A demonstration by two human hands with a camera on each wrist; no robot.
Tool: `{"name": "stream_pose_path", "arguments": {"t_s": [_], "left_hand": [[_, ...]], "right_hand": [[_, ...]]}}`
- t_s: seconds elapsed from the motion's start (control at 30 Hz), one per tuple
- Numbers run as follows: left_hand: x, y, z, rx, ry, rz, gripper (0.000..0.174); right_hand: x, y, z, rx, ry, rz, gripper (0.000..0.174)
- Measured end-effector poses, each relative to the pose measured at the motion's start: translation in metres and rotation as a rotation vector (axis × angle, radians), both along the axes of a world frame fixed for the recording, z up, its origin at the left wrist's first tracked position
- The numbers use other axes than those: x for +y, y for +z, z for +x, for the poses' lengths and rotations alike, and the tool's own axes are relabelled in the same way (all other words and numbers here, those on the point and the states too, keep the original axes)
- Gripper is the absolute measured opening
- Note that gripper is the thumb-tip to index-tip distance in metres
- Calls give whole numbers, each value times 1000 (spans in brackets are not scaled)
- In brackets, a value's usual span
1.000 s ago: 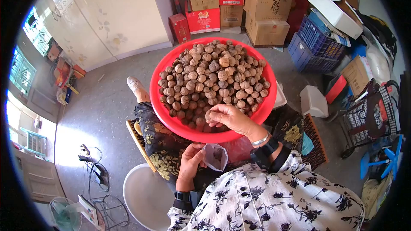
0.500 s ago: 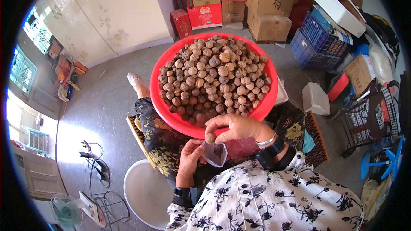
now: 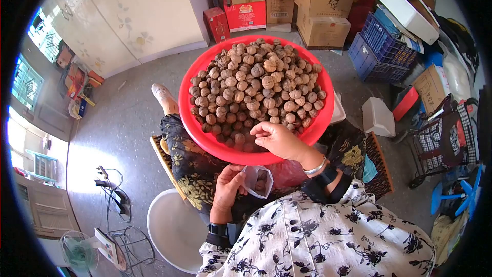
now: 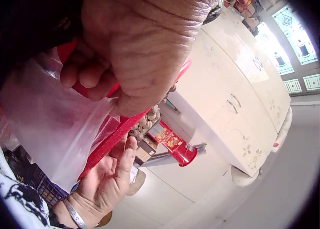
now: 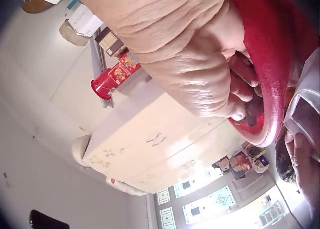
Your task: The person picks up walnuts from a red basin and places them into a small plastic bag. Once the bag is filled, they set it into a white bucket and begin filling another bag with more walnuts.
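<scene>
A: Fig. 1, head view. What carries the work?

B: A round red plastic basin (image 3: 220,152) resting on the seated person's lap, heaped with brown walnuts in the shell (image 3: 253,84).

A: State of the right hand (image 3: 279,139)?

B: Palm down over the near rim of the basin, fingers bent into the nuts lying just inside that rim. The wrist view shows the fingertips (image 5: 239,110) curled against dark shells. Whether they have closed on one nut cannot be told.

A: And the left hand (image 3: 228,187)?

B: Just below the basin's near rim, against the lap. Thumb and curled fingers pinch the edge of a small clear plastic bag (image 3: 258,180), holding its mouth open and turned up towards the basin. A few dark nuts show through the film.

A: Step in hand?

B: By appearance, picking: nuts are taken from the heap at the near rim, with the bag waiting directly beneath that rim.

A: What does the next move call for?

B: As a judgement: a firm pinch on a single walnut, a short carry back over the rim, and release squarely above the bag's mouth. The left hand's part is to keep the film spread, since the opening is narrow and slack.

A: Surroundings?

B: Stacked cardboard boxes (image 3: 323,18) beyond the basin's far rim.
</scene>
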State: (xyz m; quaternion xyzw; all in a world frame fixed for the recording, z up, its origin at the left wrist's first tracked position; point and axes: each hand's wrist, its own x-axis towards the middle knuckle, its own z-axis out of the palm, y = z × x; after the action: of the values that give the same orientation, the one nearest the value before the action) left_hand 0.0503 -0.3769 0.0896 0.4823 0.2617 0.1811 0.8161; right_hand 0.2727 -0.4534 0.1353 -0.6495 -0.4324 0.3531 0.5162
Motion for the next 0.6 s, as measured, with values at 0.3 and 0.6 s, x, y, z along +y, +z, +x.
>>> {"name": "stream_pose_path", "arguments": {"t_s": [0.3, 0.6], "left_hand": [[0, -1, -1, -25, -13, -19, 14], [0, -3, -2, 2, -22, -24, 14]], "right_hand": [[18, -1, -9, -522, 140, 43, 53], [34, -5, -7, -677, 256, -52, 49]]}}
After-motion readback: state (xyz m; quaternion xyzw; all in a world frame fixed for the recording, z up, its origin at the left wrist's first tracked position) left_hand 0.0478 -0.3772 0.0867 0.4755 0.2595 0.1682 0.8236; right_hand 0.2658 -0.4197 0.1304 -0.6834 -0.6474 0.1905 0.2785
